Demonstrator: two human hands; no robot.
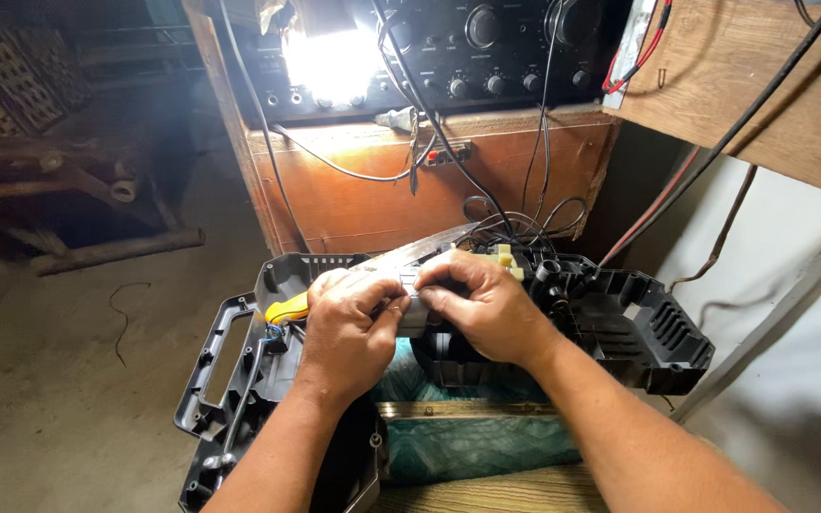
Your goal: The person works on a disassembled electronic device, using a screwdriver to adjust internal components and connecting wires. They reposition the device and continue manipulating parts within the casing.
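Note:
My left hand [347,328] grips a tool with a yellow handle [287,308], whose long grey metal blade [420,249] runs up and right. My right hand [486,302] pinches a small grey part between both hands, right beside the left fingers. Under the hands lies an opened black plastic casing [639,328] with ribs and vents. A second black shell half with a carry handle [225,375] lies at the lower left. Thin black wires [515,223] lead from the casing upward.
A black amplifier with knobs [486,43] sits on a wooden cabinet [372,180], with a bright lamp [334,57] glaring beside it. Teal fabric [467,442] covers a wooden bench below. Wooden furniture [68,190] stands at the left on a concrete floor.

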